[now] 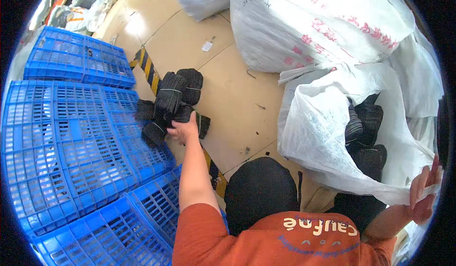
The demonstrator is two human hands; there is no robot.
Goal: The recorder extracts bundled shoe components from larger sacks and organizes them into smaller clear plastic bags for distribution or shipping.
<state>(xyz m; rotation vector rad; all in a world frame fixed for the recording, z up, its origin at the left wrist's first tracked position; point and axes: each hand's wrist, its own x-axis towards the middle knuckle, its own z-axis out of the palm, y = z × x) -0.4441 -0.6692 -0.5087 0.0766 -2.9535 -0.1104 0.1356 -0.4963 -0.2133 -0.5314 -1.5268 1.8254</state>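
Matt cloth bundles (170,92), glossy tiles (232,109)

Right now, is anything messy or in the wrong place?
A small white paper-like scrap and tiny dark bits litter the shiny tan tiled floor, like dropped rubbish. The banded black fabric-like bundles lie jumbled at different angles.

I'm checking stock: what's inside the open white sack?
Inside the open white sack, dark bundles show; its side and the bundles hide the bottom, so anything deeper can't be seen.

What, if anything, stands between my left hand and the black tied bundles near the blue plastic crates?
Nothing visible: your left hand appears to touch the black tied bundles. The slatted blue plastic crates lie to the left, not between.
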